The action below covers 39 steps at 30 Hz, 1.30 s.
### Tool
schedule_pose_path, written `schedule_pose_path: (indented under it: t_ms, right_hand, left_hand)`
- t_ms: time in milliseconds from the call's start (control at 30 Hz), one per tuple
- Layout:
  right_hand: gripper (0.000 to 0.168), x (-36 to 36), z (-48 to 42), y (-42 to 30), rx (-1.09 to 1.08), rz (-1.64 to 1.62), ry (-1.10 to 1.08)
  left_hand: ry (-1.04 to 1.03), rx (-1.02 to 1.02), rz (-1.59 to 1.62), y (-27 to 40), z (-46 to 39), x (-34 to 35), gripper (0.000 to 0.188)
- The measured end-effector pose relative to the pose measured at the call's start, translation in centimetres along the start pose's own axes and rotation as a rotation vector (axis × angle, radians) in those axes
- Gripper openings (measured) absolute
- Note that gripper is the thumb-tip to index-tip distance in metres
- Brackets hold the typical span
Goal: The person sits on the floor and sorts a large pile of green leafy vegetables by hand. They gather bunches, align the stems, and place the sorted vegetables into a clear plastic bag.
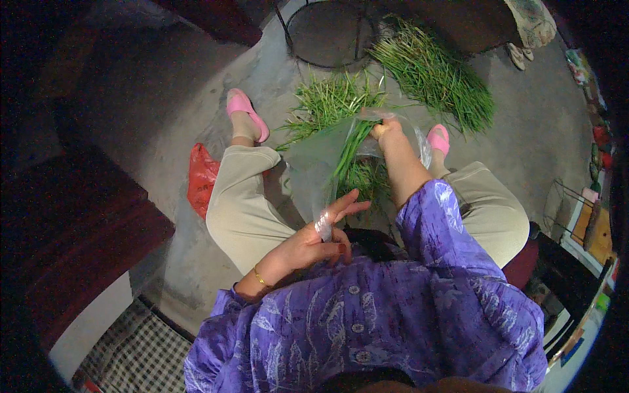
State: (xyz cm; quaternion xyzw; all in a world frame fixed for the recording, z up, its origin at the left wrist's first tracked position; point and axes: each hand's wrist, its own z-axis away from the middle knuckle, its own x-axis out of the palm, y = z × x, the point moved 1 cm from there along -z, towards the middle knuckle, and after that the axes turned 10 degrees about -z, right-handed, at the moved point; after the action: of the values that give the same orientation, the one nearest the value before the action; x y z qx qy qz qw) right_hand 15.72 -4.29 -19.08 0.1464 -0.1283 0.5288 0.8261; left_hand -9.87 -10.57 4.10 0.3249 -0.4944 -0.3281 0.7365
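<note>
My left hand (317, 243) pinches the near edge of a clear plastic bag (314, 167) between its fingers, with two fingers stretched out to the right. Farther out, my right hand (385, 128) grips a bunch of long green stalks (350, 150), which look like garlic chives. Thin plastic surrounds that bunch and the right hand; whether the hand is fully inside the bag, I cannot tell. Below the stalks, between my knees, lies more greenery (363, 177), partly covered by the bag. A loose heap of green stalks (329, 100) spreads on the floor just beyond the bag.
A larger pile of green stalks (435, 78) lies farther right, near a round-based metal frame (324, 65). My pink shoes (243, 105) flank the heap. A red plastic bag (200, 179) stands by my left leg. Dark red furniture (93, 236) borders the left side.
</note>
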Motion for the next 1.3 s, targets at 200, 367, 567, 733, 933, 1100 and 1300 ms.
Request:
schedule_pose_path:
  t_ms: [200, 367, 567, 733, 933, 1100, 1300]
  right_hand:
    - [0.03, -8.4, -11.5, -5.9, -0.469, 0.413, -0.275]
    - [0.032, -7.3, -5.9, -2.7, -0.443, 0.516, -0.187]
    - [0.031, -7.3, -6.0, -4.2, -0.448, 0.761, -0.226]
    - [0.035, -2.9, 3.2, -0.1, -0.764, 1.944, -0.221]
    - [0.033, -6.6, -2.4, -1.3, -0.932, 1.955, -0.292]
    - [0.03, -8.8, -4.6, -1.9, -0.95, 1.872, -0.348]
    - [0.025, -8.3, -5.2, -2.0, -0.526, 1.47, -0.228]
  left_hand:
    - [0.1, 0.271, 0.304, 3.6, -0.3, -0.7, 0.091]
    - [0.247, 0.377, 0.249, 3.0, -0.7, -1.8, 0.095]
    - [0.117, 0.242, 0.289, 3.2, -1.3, -1.0, 0.093]
    - [0.169, 0.258, 0.246, 3.5, -1.2, -0.6, 0.093]
    - [0.259, 0.239, 0.286, 4.5, -1.3, -0.8, 0.099]
    - [0.259, 0.218, 0.289, 3.8, -1.3, -0.5, 0.098]
    - [0.281, 0.285, 0.304, 4.3, -1.2, -0.9, 0.098]
